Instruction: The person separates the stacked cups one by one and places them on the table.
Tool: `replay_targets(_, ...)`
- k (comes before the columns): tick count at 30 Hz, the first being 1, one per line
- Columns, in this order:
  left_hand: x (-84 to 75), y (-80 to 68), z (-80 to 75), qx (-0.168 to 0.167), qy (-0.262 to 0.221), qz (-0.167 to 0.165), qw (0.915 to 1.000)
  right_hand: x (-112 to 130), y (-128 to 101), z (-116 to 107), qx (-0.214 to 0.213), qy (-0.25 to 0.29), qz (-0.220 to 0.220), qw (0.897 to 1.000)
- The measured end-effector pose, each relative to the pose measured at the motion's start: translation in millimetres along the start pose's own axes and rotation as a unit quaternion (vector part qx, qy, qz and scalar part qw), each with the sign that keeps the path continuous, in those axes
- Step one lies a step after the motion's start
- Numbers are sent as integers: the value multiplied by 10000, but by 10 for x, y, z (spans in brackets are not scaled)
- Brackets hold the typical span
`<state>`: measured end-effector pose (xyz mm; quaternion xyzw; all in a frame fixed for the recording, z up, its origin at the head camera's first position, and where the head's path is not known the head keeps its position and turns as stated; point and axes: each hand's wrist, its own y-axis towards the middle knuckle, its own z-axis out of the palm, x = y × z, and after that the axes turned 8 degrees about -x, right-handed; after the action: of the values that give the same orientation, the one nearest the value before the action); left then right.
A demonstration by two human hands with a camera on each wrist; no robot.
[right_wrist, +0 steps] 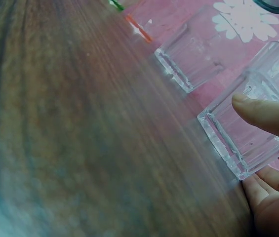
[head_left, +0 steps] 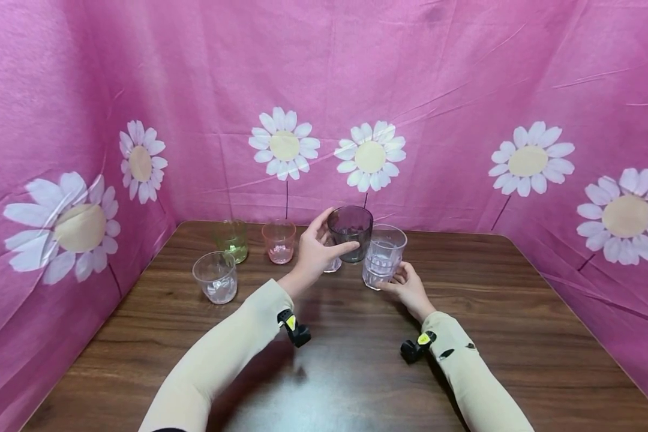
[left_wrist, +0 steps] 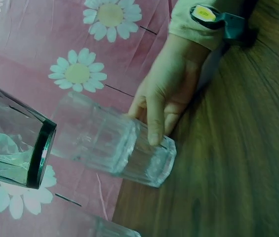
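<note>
Both arms are covered by long, cream-coloured sleeves (head_left: 232, 348) of a soft, plain fabric, seen rising from the lower edge of the head view. A small black clip-like device with a yellow marking (head_left: 294, 327) is worn at each cuff. A few dark specks are seen on the right sleeve (head_left: 472, 366). The hands are bare.

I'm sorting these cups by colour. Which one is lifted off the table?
The dark smoky-grey cup, held in the left hand above the others; the clear, pink and green cups all stand on the table.
</note>
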<state>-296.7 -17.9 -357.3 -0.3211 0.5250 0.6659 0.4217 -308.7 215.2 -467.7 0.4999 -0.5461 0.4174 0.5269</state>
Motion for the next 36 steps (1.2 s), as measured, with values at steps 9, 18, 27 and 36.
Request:
replay_targets(9, 138, -100, -224, -213, 265, -125, 9993, -39, 6, 1, -16, 1, 5, 10000)
replay_targets(18, 264, -203, -426, -251, 406, -180, 9987, -63, 9, -10, -60, -48, -13, 10000)
replay_targets(27, 334, -318, -620, -414, 727, -317, 9960, -34, -2, -4, -29, 8, 10, 10000)
replay_targets(36, 396, -390, -833, -520, 833, -515, 9938, -22, 14, -6, 8, 41, 8, 10000)
